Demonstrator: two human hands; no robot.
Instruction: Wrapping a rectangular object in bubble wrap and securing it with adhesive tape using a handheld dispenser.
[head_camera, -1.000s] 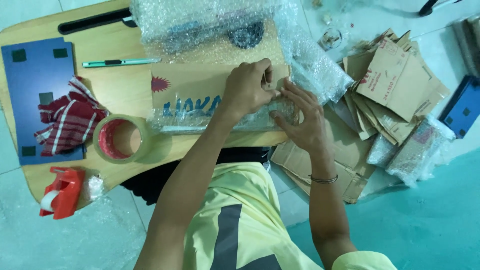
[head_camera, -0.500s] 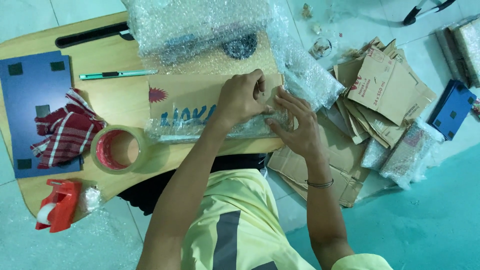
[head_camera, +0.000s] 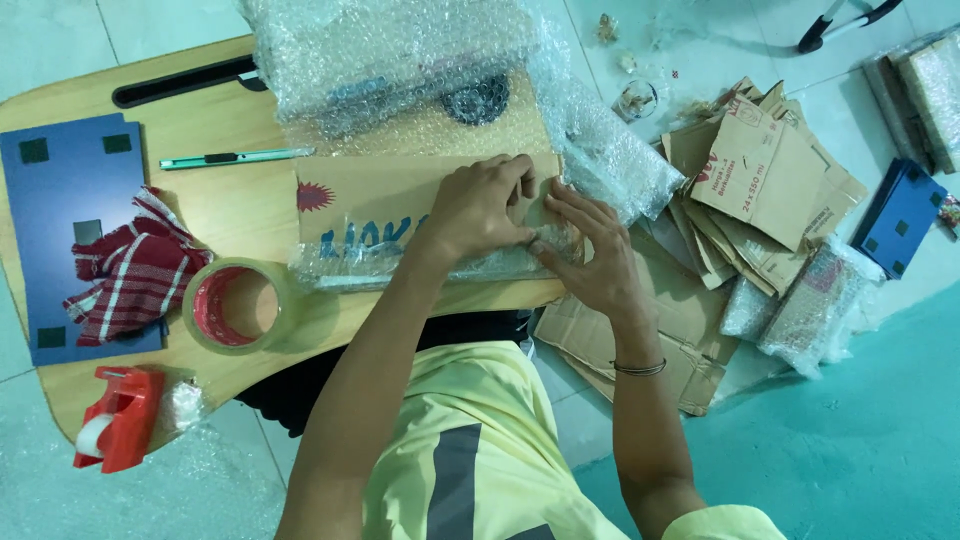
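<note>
both hands, left hand (head_camera: 480, 212) and right hand (head_camera: 590, 262), press with curled fingers on the right end of a flat cardboard piece (head_camera: 400, 205) sleeved in bubble wrap (head_camera: 400, 262); wrapping looks underway. tape roll (head_camera: 235, 307) sits left of the cardboard on the desk (head_camera: 200, 210); sealing would need it.

The left hand (head_camera: 480, 210) and right hand (head_camera: 590, 255) cover the right end of a cardboard piece (head_camera: 390, 205), hiding whatever their grip closes on there; fingertips sit tucked out of sight. Bubble wrap (head_camera: 400, 50) veils a dark round object (head_camera: 478, 100), its kind unclear, and runs off the top edge. A wooden bench (head_camera: 220, 190) is cut by the left edge. A blue panel (head_camera: 905, 215) and wrapped bundles (head_camera: 930, 80) are clipped at right. The person's torso leaves the frame below.
</note>
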